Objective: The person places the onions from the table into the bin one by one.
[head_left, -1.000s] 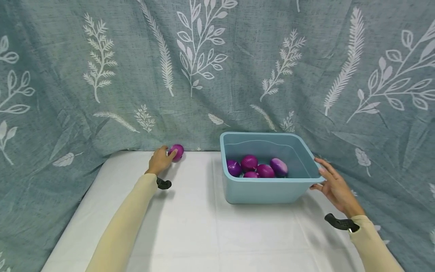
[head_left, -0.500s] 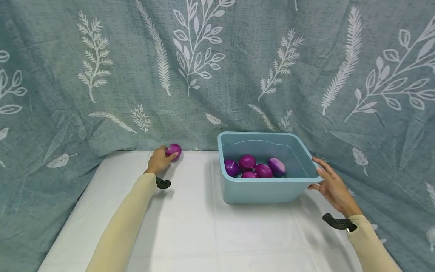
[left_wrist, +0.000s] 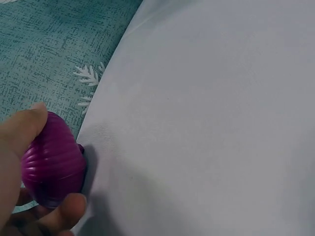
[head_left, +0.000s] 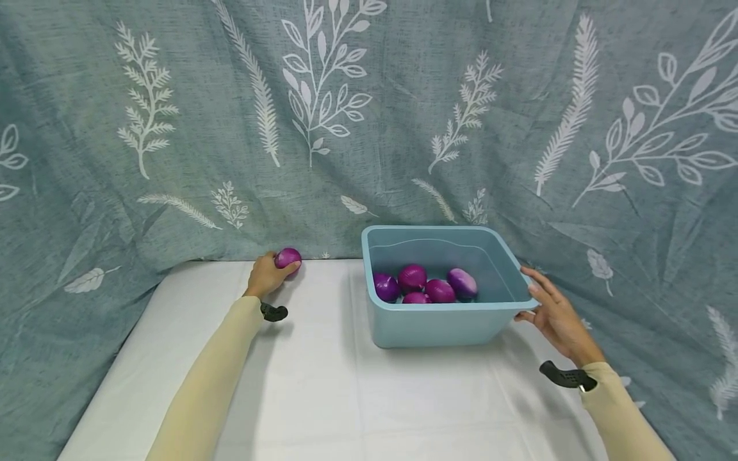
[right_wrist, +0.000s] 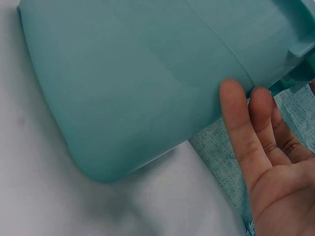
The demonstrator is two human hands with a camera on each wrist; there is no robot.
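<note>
In the head view, my left hand [head_left: 266, 274] grips a purple toy onion [head_left: 287, 258] by the back edge of the white table. In the left wrist view, the onion [left_wrist: 55, 160] shows shiny ribs, with the thumb on one side and fingers curled at the other. A light-blue plastic tub [head_left: 450, 323] stands to the right, several purple toy onions [head_left: 440, 291] lying inside. At its right rim, my right hand [head_left: 562, 323] touches with extended fingertips. The right wrist view shows straight fingers [right_wrist: 239, 115] against the tub's outer wall [right_wrist: 128, 88].
A teal curtain [head_left: 242, 115] with white leaf prints hangs behind the white-clothed table [head_left: 323, 384] and falls past its sides. Both wrists wear black straps [head_left: 567, 376]. The tub's front wall hides part of the nearest onions.
The head view has shifted slightly, so everything appears further left. My left fingers have closed more snugly round the onion. The right hand stays at the tub rim.
</note>
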